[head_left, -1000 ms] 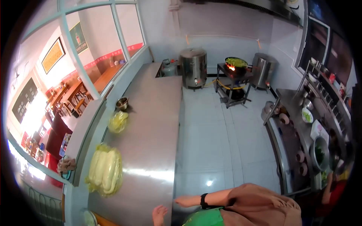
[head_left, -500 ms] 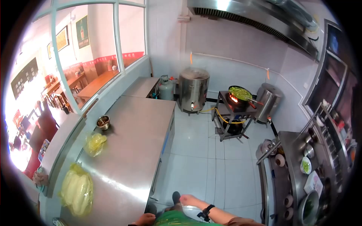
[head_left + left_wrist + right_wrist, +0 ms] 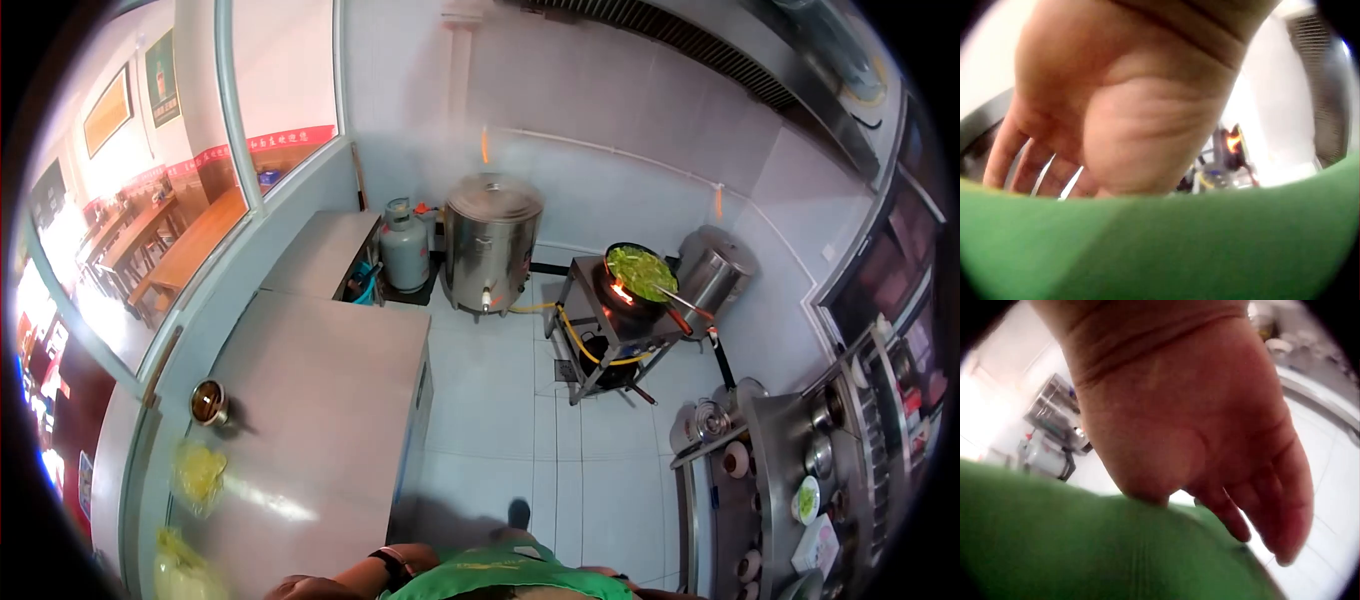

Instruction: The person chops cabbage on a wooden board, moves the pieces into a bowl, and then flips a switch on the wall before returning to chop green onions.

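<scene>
The person stands at the near end of a long steel worktop (image 3: 320, 400), both hands low against the green garment (image 3: 500, 578) at the waist. The left hand (image 3: 1116, 112) hangs with palm toward its wrist camera and fingers (image 3: 1007, 147) loosely extended downward, its grip slack and holding nothing; the green cloth fills the lower part of that view. The right hand (image 3: 1210, 437) is likewise relaxed, fingers drooping toward 5 o'clock with nothing in its grip, just above the same cloth. Whether either hand actually touches the fabric cannot be told.

In the head view only the left forearm with a dark wristband (image 3: 392, 566) shows at the bottom edge, just beside the worktop's near corner, so the left hand is the nearer one to it. The worktop's long axis runs from 6 toward 11 o'clock. On it, toward 9 o'clock from the person, sit a small metal bowl (image 3: 209, 402) and, nearer, two yellow bags (image 3: 199, 472).

Across bare floor tiles toward 12 o'clock stands a large steel pot (image 3: 490, 245) beside a gas cylinder (image 3: 404, 250). At 1 o'clock a wok of greens (image 3: 640, 272) sits over a lit burner (image 3: 622, 292). A second worktop (image 3: 790, 470) with dishes runs along 3 o'clock.
</scene>
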Demonstrator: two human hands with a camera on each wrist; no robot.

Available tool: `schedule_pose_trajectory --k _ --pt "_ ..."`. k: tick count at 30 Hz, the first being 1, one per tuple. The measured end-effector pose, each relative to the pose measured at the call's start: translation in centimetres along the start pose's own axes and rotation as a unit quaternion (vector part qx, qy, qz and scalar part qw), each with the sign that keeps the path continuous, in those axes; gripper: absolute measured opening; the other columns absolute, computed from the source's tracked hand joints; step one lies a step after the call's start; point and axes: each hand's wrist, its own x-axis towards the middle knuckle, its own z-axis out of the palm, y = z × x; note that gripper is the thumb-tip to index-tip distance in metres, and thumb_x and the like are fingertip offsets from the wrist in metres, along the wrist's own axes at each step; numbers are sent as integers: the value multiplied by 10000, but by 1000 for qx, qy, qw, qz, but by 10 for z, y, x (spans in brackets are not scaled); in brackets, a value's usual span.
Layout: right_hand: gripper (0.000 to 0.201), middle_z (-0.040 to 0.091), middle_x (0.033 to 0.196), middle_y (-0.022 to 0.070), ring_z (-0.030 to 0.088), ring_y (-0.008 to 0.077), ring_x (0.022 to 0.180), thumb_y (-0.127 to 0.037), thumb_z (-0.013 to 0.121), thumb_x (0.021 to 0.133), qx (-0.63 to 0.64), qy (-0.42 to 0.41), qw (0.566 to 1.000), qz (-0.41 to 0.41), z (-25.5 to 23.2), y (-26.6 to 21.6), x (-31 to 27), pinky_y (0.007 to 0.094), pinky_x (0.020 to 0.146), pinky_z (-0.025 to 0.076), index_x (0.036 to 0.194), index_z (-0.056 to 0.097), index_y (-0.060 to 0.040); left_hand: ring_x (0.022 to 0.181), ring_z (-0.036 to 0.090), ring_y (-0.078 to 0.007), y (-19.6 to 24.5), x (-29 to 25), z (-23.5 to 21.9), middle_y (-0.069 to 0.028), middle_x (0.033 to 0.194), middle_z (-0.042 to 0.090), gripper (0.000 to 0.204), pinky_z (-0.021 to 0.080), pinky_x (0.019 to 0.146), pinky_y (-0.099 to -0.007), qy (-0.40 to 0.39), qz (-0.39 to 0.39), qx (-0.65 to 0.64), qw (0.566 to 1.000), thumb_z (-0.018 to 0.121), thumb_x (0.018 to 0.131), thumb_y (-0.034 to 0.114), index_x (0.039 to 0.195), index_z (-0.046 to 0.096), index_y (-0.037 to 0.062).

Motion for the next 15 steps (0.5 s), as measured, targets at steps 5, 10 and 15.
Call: schedule_pose_trajectory --k 5,10,15 --pt "439 682 1299 128 686 235 1065 -344 672 887 -125 50 978 -156 -90 -64 67 445 876 544 1237 710 -82 1056 671 -412 -30 44 -131 -190 1120 722 362 550 919 -452 401 -17 -194 895 584 999 379 1103 705 54" --pt "246 754 863 143 716 282 806 -216 623 819 -261 31 935 -238 -272 -216 139 437 727 563 909 768 -40 1049 718 -305 -61 60 -243 -163 1131 745 356 561 925 -398 467 -116 -317 818 665 971 327 1201 708 60" --pt "121 719 708 91 702 219 631 -172 656 880 -271 173 878 -356 -421 -364 218 391 602 551 863 678 -54 832 713 -172 -71 29 -293 -103 983 750 333 581 735 -322 487 -131 -531 681 683 969 249 1201 680 10"
